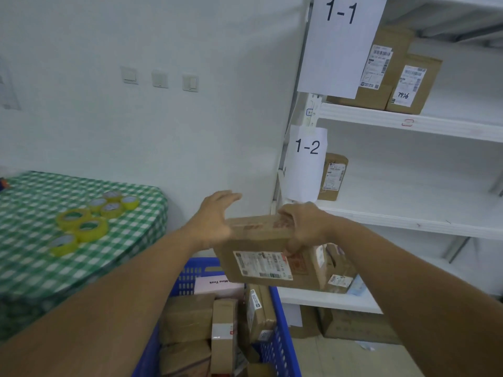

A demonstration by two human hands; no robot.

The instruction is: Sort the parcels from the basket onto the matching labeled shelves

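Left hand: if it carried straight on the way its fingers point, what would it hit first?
Probably the white wall just left of the shelf upright. The left hand lies open against the parcel, fingers aimed up and right; nothing shows in between, though depth is unclear.

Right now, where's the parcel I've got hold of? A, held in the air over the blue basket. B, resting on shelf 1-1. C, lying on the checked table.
A: the right hand grips the parcel by its top edge, and the left hand presses flat against its side, above the blue basket.
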